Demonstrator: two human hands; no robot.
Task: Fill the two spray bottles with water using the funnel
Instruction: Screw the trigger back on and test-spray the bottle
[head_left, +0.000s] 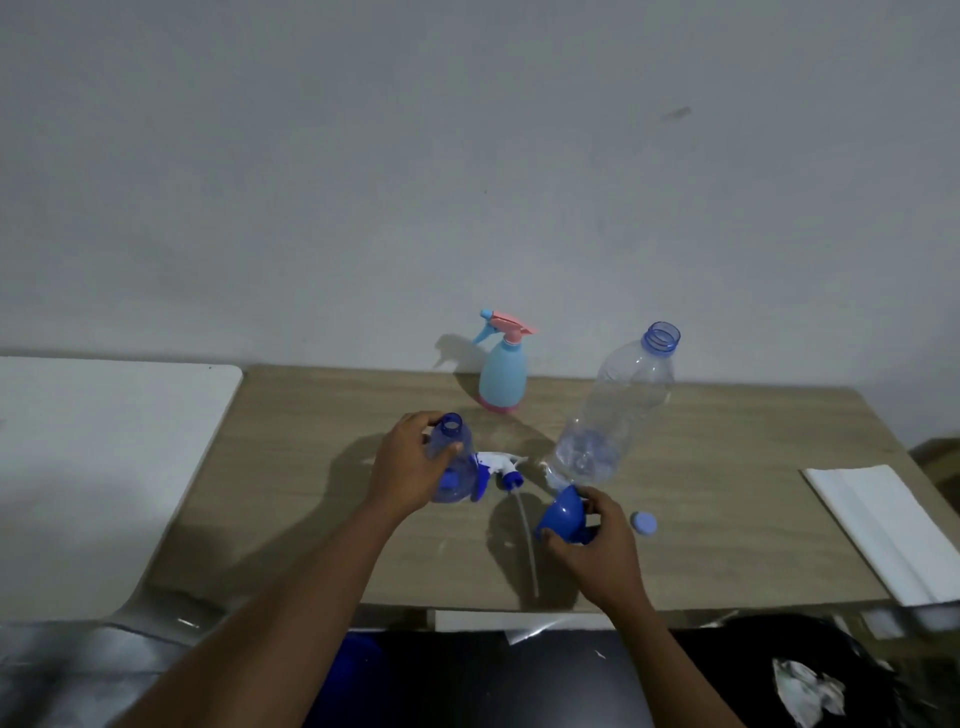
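My left hand grips a clear blue spray bottle that stands uncapped on the wooden table. Its white and blue spray head lies beside it, with the dip tube trailing toward the front edge. My right hand holds a blue funnel just above the table. Behind the funnel stands a large clear water bottle, open, with a little water at the bottom. A light blue and pink spray bottle stands capped at the back.
A small blue bottle cap lies right of my right hand. Folded white paper lies at the table's right side. A white surface adjoins the table on the left. A grey wall rises behind.
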